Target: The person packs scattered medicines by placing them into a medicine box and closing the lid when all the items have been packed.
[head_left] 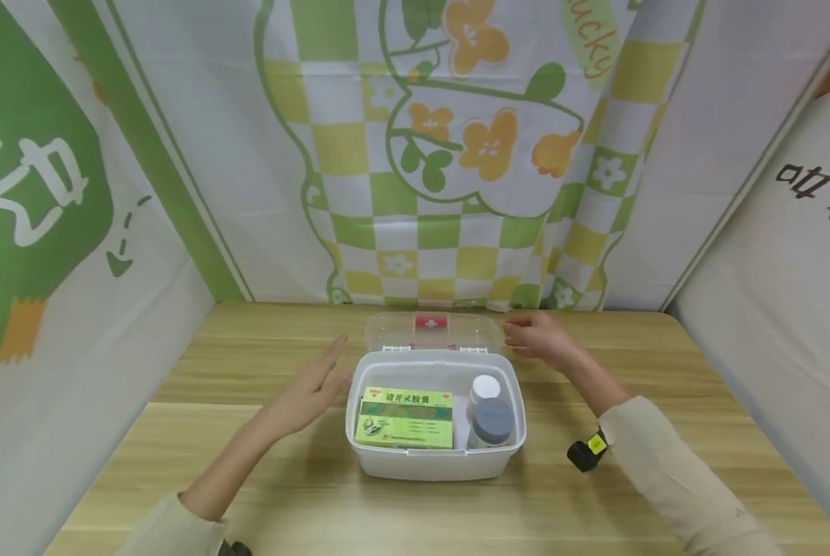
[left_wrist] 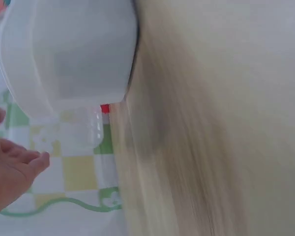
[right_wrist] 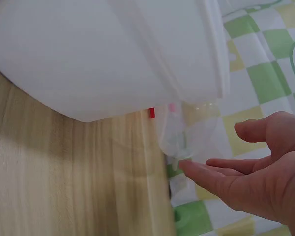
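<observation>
A white translucent plastic box [head_left: 431, 465] stands on the table with its clear lid [head_left: 394, 328] swung back on the hinges; the lid bears a red label with a white cross. Inside lie a green-yellow medicine box [head_left: 406, 417] at the left and two bottles at the right: one with a white cap [head_left: 486, 386], one with a grey cap [head_left: 493, 421]. My left hand [head_left: 310, 394] is beside the box's left wall, fingers extended, holding nothing. By the lid's right edge is my right hand [head_left: 543, 340], fingers fairly straight; whether its fingertips touch the lid I cannot tell.
The wooden table [head_left: 248, 494] extends around the box. A checked, flowered curtain [head_left: 415, 255] hangs just behind the lid, and printed fabric walls flank both sides. A black wrist device with a yellow patch [head_left: 588, 452] is on the right wrist.
</observation>
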`<state>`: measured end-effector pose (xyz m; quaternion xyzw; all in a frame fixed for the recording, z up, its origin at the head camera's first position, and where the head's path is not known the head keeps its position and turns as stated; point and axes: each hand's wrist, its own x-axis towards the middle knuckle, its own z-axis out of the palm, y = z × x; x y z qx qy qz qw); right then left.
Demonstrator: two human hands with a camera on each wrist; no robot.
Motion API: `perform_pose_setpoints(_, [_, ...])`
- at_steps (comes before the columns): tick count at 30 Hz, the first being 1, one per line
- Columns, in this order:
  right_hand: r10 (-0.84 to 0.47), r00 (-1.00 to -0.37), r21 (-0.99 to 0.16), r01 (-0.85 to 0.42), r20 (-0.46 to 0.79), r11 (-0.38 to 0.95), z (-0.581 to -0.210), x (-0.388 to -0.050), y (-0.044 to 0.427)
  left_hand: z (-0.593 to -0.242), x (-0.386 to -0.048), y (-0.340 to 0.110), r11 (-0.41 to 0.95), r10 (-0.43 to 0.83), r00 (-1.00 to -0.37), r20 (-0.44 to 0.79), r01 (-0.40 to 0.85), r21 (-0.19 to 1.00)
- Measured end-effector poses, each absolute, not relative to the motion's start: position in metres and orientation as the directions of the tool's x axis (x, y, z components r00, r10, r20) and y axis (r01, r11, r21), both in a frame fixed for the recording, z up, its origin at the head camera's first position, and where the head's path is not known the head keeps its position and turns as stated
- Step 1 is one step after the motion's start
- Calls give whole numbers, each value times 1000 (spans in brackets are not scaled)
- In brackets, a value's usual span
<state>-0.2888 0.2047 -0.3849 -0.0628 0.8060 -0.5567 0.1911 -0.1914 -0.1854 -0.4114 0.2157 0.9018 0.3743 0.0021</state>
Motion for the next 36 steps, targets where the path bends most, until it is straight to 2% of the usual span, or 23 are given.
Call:
perform_pose_setpoints(3, [-327,-896,-927,196,-301,319,-393,-293,208,-415,-217,-186,562,342,-935,96,286,776])
perform_pose_setpoints(6, [-333,-880,-926,251,-340,283,-399,-296,210,-419,-237,-184,469,317,-947,-46,115,876])
perform_pose_setpoints(9, [-336,-873,-924,269,-353,271,-404,-297,210,-422,-252,-179,353,315,-937,-152,-32,935])
perform_pose_setpoints(12, [-345,-871,-923,258,-350,284,-407,-298,208,-424,-261,-174,281,326,-926,-191,-99,955])
perform_pose_setpoints(20, [-382,-863,-938,258,-332,232,-412,-300,199,-427,-268,-165,202,381,-904,-195,-124,972])
perform_pose_setpoints(36, [-345,-906,-966,200,-246,163,-409,-299,198,-427,-273,-158,213,347,-931,-114,-40,976])
